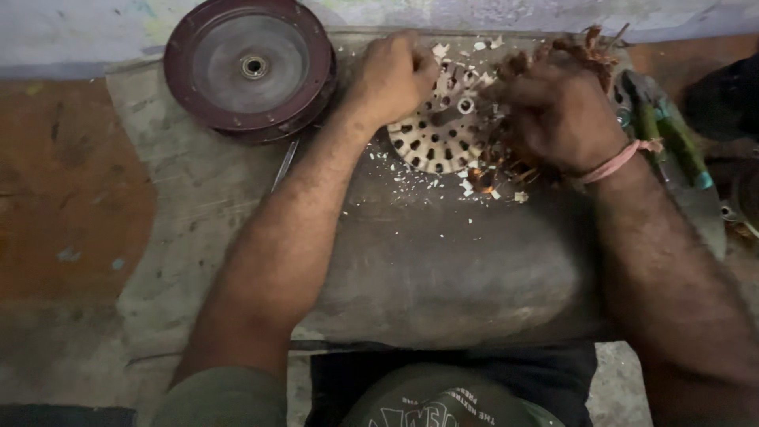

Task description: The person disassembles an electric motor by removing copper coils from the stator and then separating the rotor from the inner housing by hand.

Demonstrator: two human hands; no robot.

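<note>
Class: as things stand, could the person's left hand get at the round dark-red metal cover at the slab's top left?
Probably yes: the left hand lies just right of the round dark-red metal cover, with nothing between them.

The round perforated disc [435,138] is cream-white with a regular pattern of dark holes. The wire tangle [581,51] is copper-brown. White flakes [474,186] speckle the grey surface [443,261]. The round cover [249,67] is dark maroon with a grey centre. The tool handles [672,138] are green. A pink band [621,160] circles the right wrist.
</note>
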